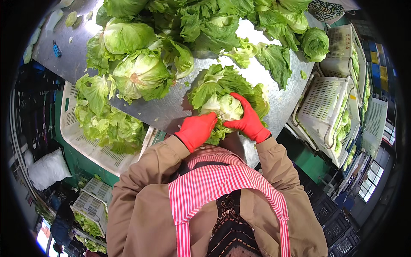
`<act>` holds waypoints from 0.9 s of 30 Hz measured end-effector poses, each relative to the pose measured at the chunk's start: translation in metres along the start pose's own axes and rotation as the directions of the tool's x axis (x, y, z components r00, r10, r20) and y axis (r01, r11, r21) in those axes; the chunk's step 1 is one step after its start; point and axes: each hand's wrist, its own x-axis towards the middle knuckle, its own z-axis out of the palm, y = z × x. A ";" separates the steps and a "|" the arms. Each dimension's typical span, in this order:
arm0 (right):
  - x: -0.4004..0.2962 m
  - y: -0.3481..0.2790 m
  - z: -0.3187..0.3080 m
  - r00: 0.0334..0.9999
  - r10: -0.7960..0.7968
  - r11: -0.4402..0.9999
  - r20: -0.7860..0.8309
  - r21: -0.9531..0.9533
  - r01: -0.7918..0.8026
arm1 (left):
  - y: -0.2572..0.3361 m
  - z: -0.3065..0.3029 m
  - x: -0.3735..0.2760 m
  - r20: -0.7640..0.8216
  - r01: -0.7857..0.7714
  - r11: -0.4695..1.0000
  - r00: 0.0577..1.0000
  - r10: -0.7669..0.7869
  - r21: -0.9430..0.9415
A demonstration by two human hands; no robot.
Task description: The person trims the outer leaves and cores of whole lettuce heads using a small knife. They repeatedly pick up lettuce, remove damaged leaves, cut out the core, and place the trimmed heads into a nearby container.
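Observation:
My left hand, in a red glove, is closed around a tool whose thin blade pokes out towards the lettuce; its handle is hidden in the fist. A pale-hearted head of lettuce rests on the metal table close to my body, the blade against its base. Around its right side curve the fingers and thumb of my right hand, also gloved in red. Loose green outer leaves spread behind and beneath this head.
More lettuce heads crowd the table's far side. Below its left edge, a white plastic crate holds loose leaves. Stacked white crates of lettuce stand right. A small blue tool lies at the far left.

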 end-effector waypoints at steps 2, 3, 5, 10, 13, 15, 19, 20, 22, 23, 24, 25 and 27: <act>0.000 -0.001 0.002 1.000 -0.001 1.000 -0.019 -0.014 0.001 | -0.001 0.003 0.001 0.011 0.027 1.000 1.000 -0.027 0.007; 0.000 0.001 0.004 0.999 -0.009 1.000 -0.038 -0.026 0.008 | -0.002 0.005 0.003 0.018 0.047 0.999 0.999 -0.047 0.005; -0.001 0.004 0.009 0.997 -0.036 0.998 -0.074 -0.044 0.033 | -0.002 0.008 0.004 0.026 0.086 0.996 0.996 -0.086 -0.003; 0.001 -0.005 0.024 0.980 -0.041 0.984 -0.192 -0.178 0.007 | -0.012 0.018 0.007 -0.148 0.108 0.994 0.983 -0.109 -0.017; 0.000 -0.013 0.031 0.977 -0.054 0.948 -0.204 -0.318 -0.014 | -0.016 0.022 0.003 -0.204 0.102 0.995 0.974 -0.102 -0.012; 0.001 -0.019 0.035 0.973 -0.046 0.920 -0.224 -0.389 -0.046 | -0.020 0.022 0.008 -0.188 0.136 0.990 0.972 -0.140 -0.035; 0.002 -0.009 0.032 0.973 -0.077 0.934 -0.218 -0.357 -0.006 | -0.020 0.022 0.011 -0.254 0.178 0.974 0.944 -0.210 -0.143; -0.002 0.001 0.028 0.975 -0.093 0.963 -0.202 -0.268 0.036 | -0.022 0.021 0.014 -0.251 0.197 0.965 0.939 -0.237 -0.173; -0.014 0.015 0.023 0.978 -0.137 0.989 -0.158 -0.083 0.126 | -0.035 0.018 0.025 -0.256 0.241 0.942 0.919 -0.299 -0.235; -0.020 0.016 0.021 0.981 -0.134 0.990 -0.139 -0.053 0.127 | -0.045 0.015 0.031 -0.223 0.278 0.937 0.920 -0.324 -0.212; -0.026 0.006 0.020 0.985 -0.131 0.991 -0.116 -0.024 0.129 | -0.060 0.014 0.035 -0.191 0.318 0.929 0.916 -0.352 -0.189; -0.030 -0.005 0.017 0.986 -0.132 0.991 -0.102 0.010 0.134 | -0.065 0.005 0.038 -0.160 0.348 0.924 0.914 -0.372 -0.158; -0.037 -0.022 0.008 0.999 -0.040 0.965 -0.036 0.259 0.048 | -0.052 -0.006 0.027 -0.221 0.243 0.929 0.925 -0.308 -0.279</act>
